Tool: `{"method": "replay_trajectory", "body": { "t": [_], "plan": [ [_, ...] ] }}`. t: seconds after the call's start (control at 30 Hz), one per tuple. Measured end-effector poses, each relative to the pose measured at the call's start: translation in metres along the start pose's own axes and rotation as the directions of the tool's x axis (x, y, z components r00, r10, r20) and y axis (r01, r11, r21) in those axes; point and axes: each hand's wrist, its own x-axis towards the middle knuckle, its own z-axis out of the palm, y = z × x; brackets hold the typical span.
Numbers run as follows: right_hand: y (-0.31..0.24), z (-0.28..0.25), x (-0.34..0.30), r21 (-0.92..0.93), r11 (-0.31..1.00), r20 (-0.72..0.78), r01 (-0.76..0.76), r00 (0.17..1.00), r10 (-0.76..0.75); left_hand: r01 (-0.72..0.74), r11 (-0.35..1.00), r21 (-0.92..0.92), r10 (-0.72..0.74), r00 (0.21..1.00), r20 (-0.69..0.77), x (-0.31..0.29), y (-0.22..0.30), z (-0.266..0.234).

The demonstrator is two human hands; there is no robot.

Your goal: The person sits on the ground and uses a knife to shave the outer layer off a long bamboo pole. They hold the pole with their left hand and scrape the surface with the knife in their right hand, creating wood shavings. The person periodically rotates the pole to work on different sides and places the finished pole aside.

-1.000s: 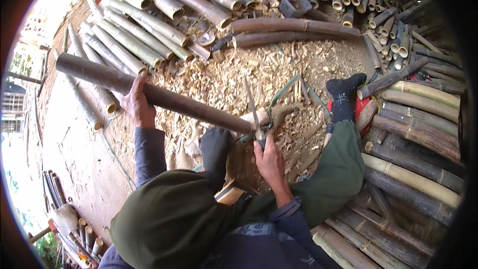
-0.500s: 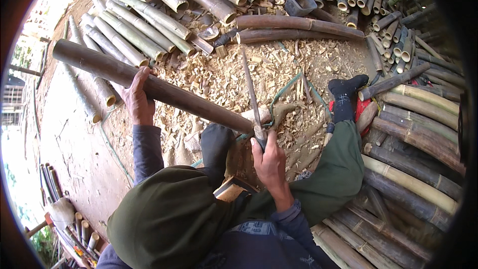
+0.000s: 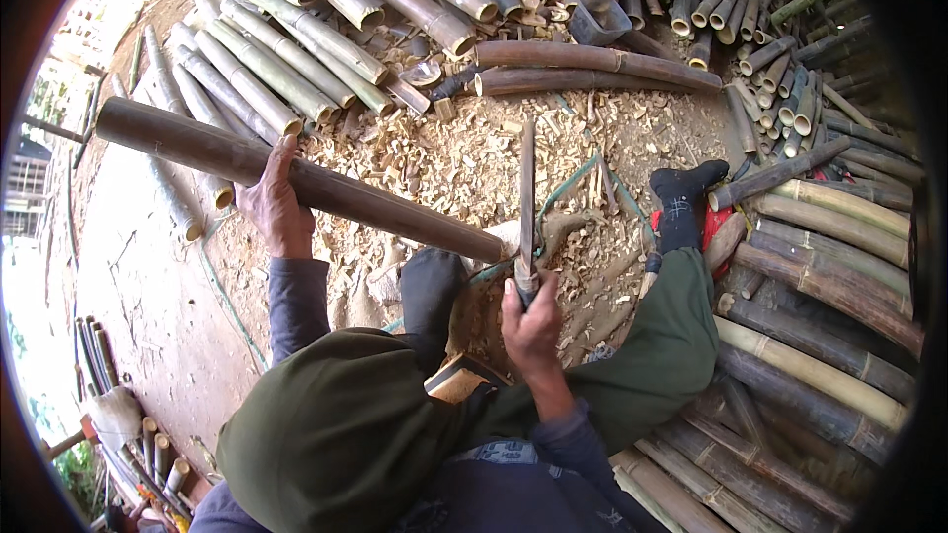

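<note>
A dark brown bamboo pole (image 3: pixel 385 209) slants across the middle, its left end higher up. My left hand (image 3: pixel 276 205) is wrapped round it left of its middle. The pole's right end comes close to a long, narrow-bladed knife (image 3: pixel 527 192), whose blade points away from me. My right hand (image 3: pixel 533 324) is closed on the knife's handle, just below that end of the pole. A gap cannot be made out between the blade's base and the pole's end. A pale rounded piece (image 3: pixel 508 234), partly covered, lies behind the pole's right end.
Wood shavings (image 3: pixel 444 163) cover the ground ahead. Cut bamboo poles (image 3: pixel 267 64) lie at the far left; more bamboo (image 3: pixel 829 266) is stacked at the right. Two curved poles (image 3: pixel 592 59) lie beyond the shavings, near a dark plastic container (image 3: pixel 598 20). My socked foot (image 3: pixel 681 202) rests right.
The knife has swung from leaning left to nearly upright in the picture, its tip moving right. My right hand has turned with it. The pole has shifted slightly left, still in my left hand.
</note>
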Motion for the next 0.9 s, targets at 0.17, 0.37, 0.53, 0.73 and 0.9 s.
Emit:
{"method": "replay_trajectory", "body": {
  "t": [0.17,0.37,0.53,0.73,0.9],
  "plan": [
    [0.034,0.01,0.012,-0.327,0.933,0.256,-0.15,0.936,0.24,-0.134,0.99,-0.034,0.133,0.99,-0.041,-0.021,0.014,0.028],
    [-0.031,-0.027,0.01,0.032,0.997,-0.001,0.077,0.997,-0.077,-0.06,0.998,-0.002,0.06,0.997,0.055,-0.013,0.011,0.012],
    [0.083,0.022,0.002,-0.387,0.906,0.214,-0.172,0.939,0.27,0.008,0.997,-0.081,0.003,0.991,0.131,-0.012,0.008,0.008],
    [-0.031,-0.02,0.015,-0.04,0.999,0.152,-0.014,0.988,0.02,0.087,0.989,-0.118,-0.046,0.948,0.316,-0.005,0.01,-0.016],
    [0.066,0.02,-0.003,-0.46,0.851,0.261,-0.254,0.877,0.403,0.115,0.985,-0.126,-0.057,0.916,0.396,-0.006,0.015,-0.014]
  ]
}}
